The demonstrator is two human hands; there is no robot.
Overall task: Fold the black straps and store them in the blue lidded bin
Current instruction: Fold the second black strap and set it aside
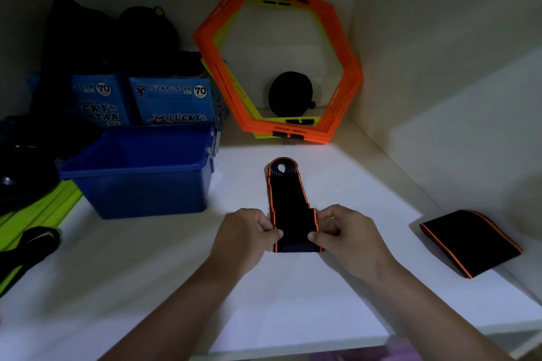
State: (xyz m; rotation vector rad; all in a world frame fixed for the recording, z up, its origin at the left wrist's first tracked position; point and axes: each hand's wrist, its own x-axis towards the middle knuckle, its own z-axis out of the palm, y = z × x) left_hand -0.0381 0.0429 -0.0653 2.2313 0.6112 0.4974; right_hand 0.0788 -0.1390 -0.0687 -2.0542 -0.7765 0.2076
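Near the front edge of the shelf [293, 302], at its middle, a strap [289, 199] lies stretched toward the back, its rounded end with a small hole pointing away from the person. The left hand [249, 231] and right hand [343, 234] hold its near end from either side, fingers [271, 233] pinched shut on the orange-trimmed edges where one fold is already turned over. The fold looks only begun: most of the strap's length is still flat on the shelf and would need more turns before it is compact. By the right edge, well apart from the hands, a second strap [472, 243] lies as a flat, wide bundle; whether it counts as folded I cannot tell for sure, though it appears doubled over. The bin [140, 173] sits toward the left, open, no lid visible on it, and its inside, as far as it shows, looks dark and bare. So nothing appears stored yet; finishing this fold, putting both straps in and closing the bin all seem to remain.
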